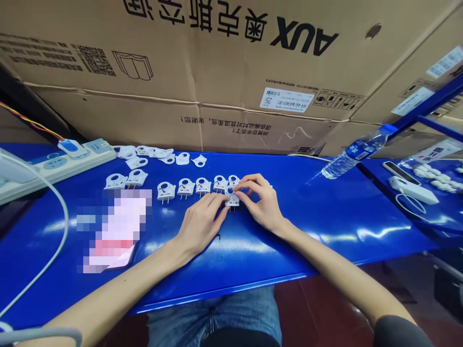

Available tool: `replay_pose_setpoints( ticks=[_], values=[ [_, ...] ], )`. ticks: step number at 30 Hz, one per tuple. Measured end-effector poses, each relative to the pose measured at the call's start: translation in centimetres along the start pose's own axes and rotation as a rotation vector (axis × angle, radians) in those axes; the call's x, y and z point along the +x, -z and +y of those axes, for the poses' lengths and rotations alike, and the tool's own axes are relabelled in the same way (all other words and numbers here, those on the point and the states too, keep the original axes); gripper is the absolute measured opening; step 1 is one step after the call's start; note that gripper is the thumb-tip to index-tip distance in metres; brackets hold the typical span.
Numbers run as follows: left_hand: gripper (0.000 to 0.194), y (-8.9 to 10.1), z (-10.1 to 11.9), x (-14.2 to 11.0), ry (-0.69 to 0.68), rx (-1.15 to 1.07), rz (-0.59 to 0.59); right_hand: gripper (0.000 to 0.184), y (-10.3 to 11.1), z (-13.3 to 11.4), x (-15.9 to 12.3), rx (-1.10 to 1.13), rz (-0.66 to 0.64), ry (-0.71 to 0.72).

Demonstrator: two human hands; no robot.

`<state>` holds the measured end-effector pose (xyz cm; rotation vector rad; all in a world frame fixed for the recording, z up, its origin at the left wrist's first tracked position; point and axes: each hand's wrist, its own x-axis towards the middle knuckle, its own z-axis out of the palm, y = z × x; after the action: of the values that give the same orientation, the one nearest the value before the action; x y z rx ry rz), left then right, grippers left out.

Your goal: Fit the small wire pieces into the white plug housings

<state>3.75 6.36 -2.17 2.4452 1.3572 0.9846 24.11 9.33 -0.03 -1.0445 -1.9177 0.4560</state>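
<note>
Between my two hands is a small white plug housing (pixel 232 196) with a round hole at its top and two metal prongs pointing toward me. The fingertips of my left hand (pixel 202 219) pinch its left side. My right hand (pixel 261 200) grips the upper right side with thumb and fingers. Just behind stand similar white housings, one of them (pixel 220 183) with small wires inside. More of them, such as this pronged housing (pixel 166 191), line up to the left. Part of the row is hidden behind my right hand.
Loose white ring-topped covers (pixel 183 158) lie at the back of the blue table (pixel 289 260). A blurred-out phone (pixel 123 226) and a power strip (pixel 54 166) are on the left. A water bottle (pixel 358 149) leans at right by a blue frame. Large cardboard (pixel 224 82) stands behind.
</note>
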Motion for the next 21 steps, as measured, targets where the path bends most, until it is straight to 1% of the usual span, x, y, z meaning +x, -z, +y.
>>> replay_pose_setpoints(
  ticks=[5, 9, 16, 21],
  values=[
    [0.019, 0.05, -0.08, -0.03, -0.029, -0.006, 0.018, 0.011, -0.23, 0.31, 0.0, 0.033, -0.059, -0.048],
    [0.018, 0.09, -0.11, 0.0, -0.053, -0.005, 0.029, 0.011, -0.28, 0.5, -0.03, -0.012, -0.069, -0.035],
    [0.017, 0.14, -0.07, 0.02, -0.055, -0.019, 0.048, 0.009, -0.19, 0.47, -0.08, -0.027, -0.084, 0.008],
    [0.017, 0.15, -0.06, 0.03, -0.078, -0.024, 0.044, 0.013, -0.23, 0.54, -0.17, -0.037, -0.094, 0.013]
  ],
)
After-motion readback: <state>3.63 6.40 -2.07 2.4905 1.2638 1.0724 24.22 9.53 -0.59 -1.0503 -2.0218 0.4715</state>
